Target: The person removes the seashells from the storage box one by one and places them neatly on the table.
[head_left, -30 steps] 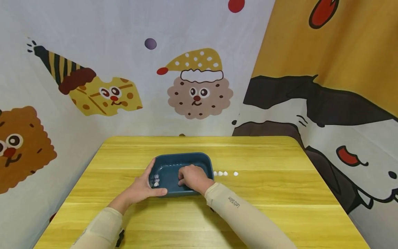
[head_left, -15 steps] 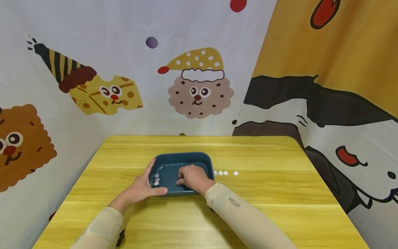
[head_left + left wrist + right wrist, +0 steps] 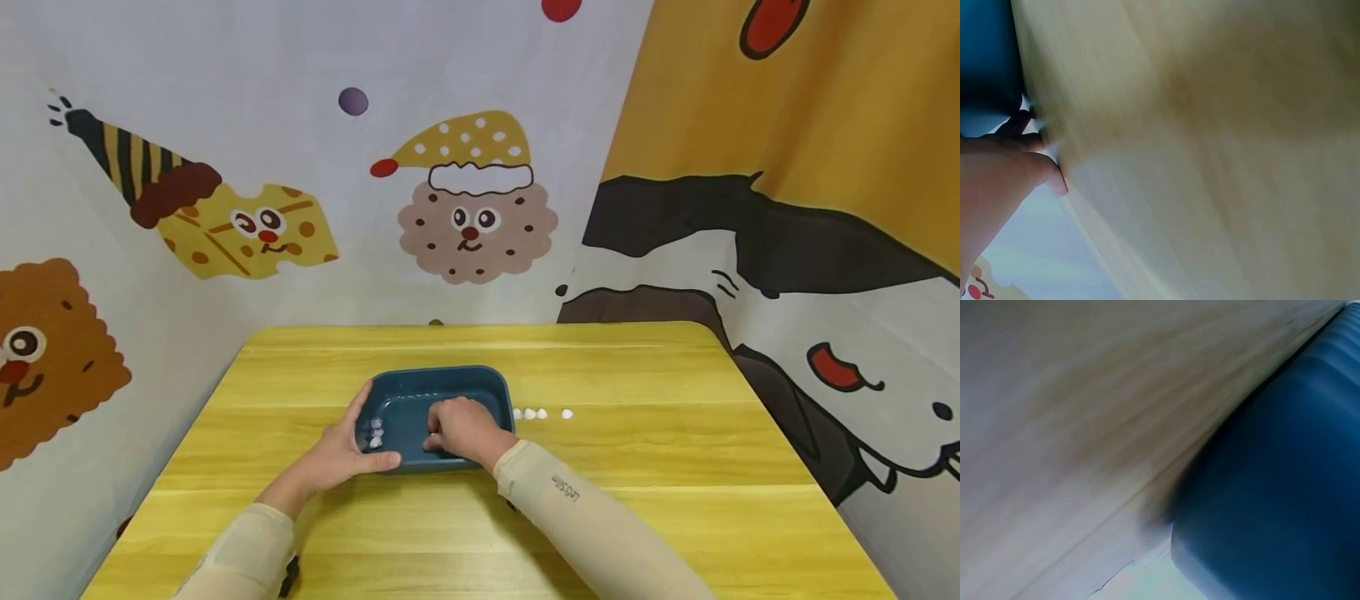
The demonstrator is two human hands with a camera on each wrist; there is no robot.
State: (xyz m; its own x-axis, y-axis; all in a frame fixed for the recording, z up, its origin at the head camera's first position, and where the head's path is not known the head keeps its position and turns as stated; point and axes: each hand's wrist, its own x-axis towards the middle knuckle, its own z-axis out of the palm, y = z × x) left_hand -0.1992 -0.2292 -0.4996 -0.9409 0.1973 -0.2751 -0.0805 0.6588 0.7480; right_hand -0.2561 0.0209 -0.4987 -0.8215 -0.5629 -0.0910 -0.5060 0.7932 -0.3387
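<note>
A dark blue rectangular tray (image 3: 435,379) stands on the wooden table. The left hand (image 3: 333,454) grips its left end, thumb over the near rim and fingers along the left side; the left wrist view shows this hand (image 3: 1007,169) at the tray's blue wall (image 3: 988,56). Several small whitish pieces (image 3: 376,442) lie in a short column inside, by the left wall. The right hand (image 3: 465,429) reaches over the near right rim into the tray, fingers curled down; whether they pinch something is hidden. In the right wrist view only the tray's outer wall (image 3: 1272,487) shows, no hand.
Just right of the tray, several small white pieces (image 3: 530,414) lie in a row on the table (image 3: 637,517), with one white piece (image 3: 567,413) a little apart. Behind the table hangs a cloth (image 3: 300,50) printed with cartoon figures.
The head view has shifted slightly. The right fingers have moved a little within the tray; the left hand keeps its hold, and the white pieces lie as before.
</note>
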